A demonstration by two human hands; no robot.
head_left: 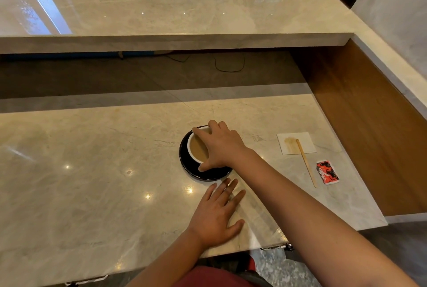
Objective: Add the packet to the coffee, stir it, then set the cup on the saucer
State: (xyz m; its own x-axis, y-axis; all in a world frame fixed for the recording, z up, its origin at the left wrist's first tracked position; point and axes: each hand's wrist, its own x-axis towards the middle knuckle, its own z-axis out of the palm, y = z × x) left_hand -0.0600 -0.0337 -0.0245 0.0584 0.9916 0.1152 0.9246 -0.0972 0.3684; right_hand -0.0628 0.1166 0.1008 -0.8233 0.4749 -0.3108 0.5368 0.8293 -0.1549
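Gripping the rim of the white ceramic cup of milky coffee (198,149) from above, the right hand (221,145) is sitting it directly over the round black saucer (203,174); the left hand (216,214) is lying open, flat on the beige marble counter (92,182) just nearer the person.

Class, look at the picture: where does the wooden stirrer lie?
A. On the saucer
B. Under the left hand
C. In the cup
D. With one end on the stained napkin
D: the stirrer lies right of the saucer, its far end on the napkin beside a brown stain.
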